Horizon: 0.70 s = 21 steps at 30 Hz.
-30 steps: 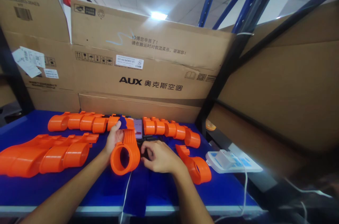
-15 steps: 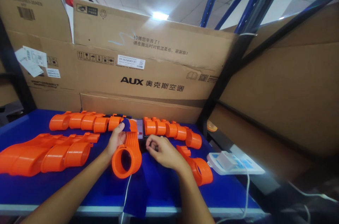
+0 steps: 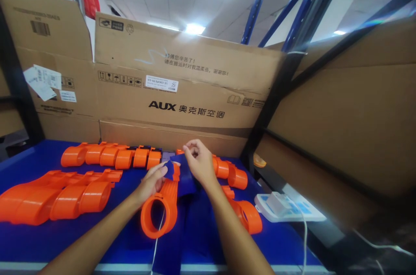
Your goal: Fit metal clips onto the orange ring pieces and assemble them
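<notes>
My left hand grips the upper end of an orange plastic holder, its thumb pressing a blue fabric strip there. The holder's large open ring hangs below and faces me. Just to the right, at about the same height, my right hand is closed with bent fingers, pinching at the raised part of the strip; its exact grip is partly hidden. More dark blue fabric hangs down toward the table's front edge. A white cable shows through and beneath the ring.
Several orange holders stand in a back row and lie nested at left; others sit at right on the blue table. A white power strip lies at the right edge. Cardboard walls the back, and a dark metal post rises at right.
My right hand has risen, and the blue strip beside it is lifted off the table. My left hand has shifted slightly right and down with the orange holder. The view has tilted upward.
</notes>
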{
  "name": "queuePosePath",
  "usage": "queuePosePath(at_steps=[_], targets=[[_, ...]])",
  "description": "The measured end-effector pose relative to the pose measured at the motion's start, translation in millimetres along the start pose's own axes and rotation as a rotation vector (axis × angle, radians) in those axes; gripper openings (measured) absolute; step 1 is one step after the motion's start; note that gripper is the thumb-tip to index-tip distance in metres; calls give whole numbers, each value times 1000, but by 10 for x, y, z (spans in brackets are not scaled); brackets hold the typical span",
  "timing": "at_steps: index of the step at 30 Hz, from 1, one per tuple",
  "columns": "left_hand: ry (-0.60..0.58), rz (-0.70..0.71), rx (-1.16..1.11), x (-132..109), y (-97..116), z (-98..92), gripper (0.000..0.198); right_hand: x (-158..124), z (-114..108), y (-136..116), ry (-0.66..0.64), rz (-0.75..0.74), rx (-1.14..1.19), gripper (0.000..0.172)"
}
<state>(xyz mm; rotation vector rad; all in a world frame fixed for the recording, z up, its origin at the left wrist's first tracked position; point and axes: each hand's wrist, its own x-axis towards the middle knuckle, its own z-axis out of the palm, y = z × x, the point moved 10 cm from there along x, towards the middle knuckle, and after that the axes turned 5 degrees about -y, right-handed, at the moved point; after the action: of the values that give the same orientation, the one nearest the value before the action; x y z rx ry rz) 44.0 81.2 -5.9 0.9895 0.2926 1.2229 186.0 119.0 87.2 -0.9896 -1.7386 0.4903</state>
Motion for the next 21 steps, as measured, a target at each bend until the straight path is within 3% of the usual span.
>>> queuePosePath(at_steps=[3,7,19,21], targets=[[49,61,-63,23,63,-70,41,-83,148,234,-33,126,402,37],[48,45,-122,37,45,-111,46,-292,508,349,-301,233,605,42],[39,65,-47,66,12,-158,45,-399,576,223,-394,257,708,36],[55,80,-27,71,42,-191,45,-367,485,210,-337,195,651,34]])
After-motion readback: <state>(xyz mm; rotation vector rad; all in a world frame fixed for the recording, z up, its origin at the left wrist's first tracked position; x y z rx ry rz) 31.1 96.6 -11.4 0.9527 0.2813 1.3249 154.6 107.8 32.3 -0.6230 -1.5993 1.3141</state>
